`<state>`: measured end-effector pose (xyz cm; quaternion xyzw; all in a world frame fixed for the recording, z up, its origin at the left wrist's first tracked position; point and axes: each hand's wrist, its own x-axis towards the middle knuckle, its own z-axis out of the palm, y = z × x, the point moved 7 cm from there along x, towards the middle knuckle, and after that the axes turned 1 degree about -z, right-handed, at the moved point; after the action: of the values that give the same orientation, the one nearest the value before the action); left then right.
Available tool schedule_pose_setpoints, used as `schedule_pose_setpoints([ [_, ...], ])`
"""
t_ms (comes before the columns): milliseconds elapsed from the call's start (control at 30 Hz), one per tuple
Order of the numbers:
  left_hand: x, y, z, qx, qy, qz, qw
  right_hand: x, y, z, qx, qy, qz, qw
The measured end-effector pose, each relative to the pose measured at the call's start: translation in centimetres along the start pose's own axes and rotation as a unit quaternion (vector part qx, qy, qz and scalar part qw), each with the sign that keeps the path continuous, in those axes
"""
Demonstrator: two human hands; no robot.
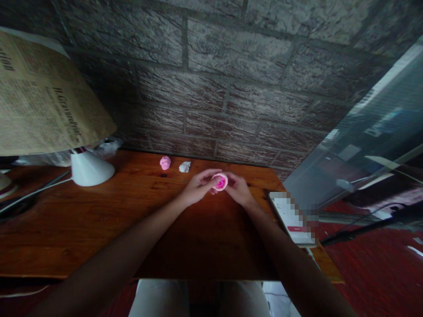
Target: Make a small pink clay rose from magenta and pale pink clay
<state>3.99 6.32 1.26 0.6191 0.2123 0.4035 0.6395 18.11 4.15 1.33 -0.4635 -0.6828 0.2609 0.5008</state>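
Between my two hands, just above the wooden table, is a small round rose-like flower [220, 181], pale at the rim and bright pink in the middle. My left hand [199, 187] is closed on its left side, with the thumb at the pink centre. From the right, my right hand [238, 188] curls its fingers against the rim. Some of the right fingertips are hidden behind the flower. Beyond my left hand lie a pink crumpled lump [165, 163] and a white crumpled lump [185, 167], both apart from my hands.
At the left a lamp with a newsprint shade [49, 101] and white base [90, 168] stands on the table [99, 220]. A tablet-like device [291, 220], partly pixelated, lies at the right edge. A stone-block wall [205, 88] rises behind; a glass panel [370, 123] stands at right.
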Motion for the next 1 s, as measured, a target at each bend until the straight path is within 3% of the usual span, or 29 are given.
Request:
schedule_pose_setpoints([
  [167,-0.1,0.2,0.2,-0.009,-0.027,-0.001,1.000,0.1,-0.1,-0.1,0.005,0.004,0.005,1.000],
  [467,0.1,0.1,-0.1,-0.005,0.001,0.012,1.000,0.0,-0.2,0.3,0.012,-0.006,0.011,1.000],
  [700,-0.3,0.0,0.7,-0.079,-0.076,-0.026,0.994,0.0,-0.7,0.1,-0.015,0.006,0.008,1.000],
  [1000,-0.1,-0.1,0.5,-0.103,-0.066,-0.039,0.992,-0.1,-1.1,0.5,-0.007,-0.001,0.001,1.000],
])
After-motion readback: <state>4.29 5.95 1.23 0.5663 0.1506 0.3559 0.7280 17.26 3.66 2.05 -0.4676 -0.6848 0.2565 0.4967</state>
